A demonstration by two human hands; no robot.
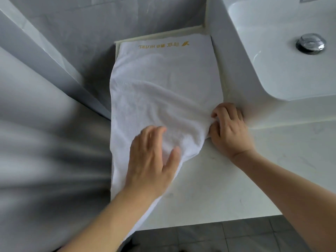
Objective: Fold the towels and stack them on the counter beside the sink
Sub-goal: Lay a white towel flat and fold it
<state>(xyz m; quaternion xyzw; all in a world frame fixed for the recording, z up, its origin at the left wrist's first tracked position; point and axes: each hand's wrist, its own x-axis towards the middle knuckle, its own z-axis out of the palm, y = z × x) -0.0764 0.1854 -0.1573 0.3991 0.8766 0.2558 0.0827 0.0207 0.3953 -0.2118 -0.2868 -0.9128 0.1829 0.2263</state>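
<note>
A white towel (163, 84) with gold hotel lettering at its far end lies lengthwise on the pale counter (227, 179), left of the sink (272, 51). Its near part is rumpled and hangs over the counter's left and front edges. My left hand (152, 160) rests flat on the towel's near part, fingers spread and nearly straight. My right hand (231, 128) pinches the towel's right edge, fingers curled into the bunched cloth beside the sink's base.
The white basin stands at the right with a chrome drain plug (311, 43) in it. A grey tiled wall (81, 33) closes the back and left. Dark floor tiles (227, 239) show below the counter's front edge.
</note>
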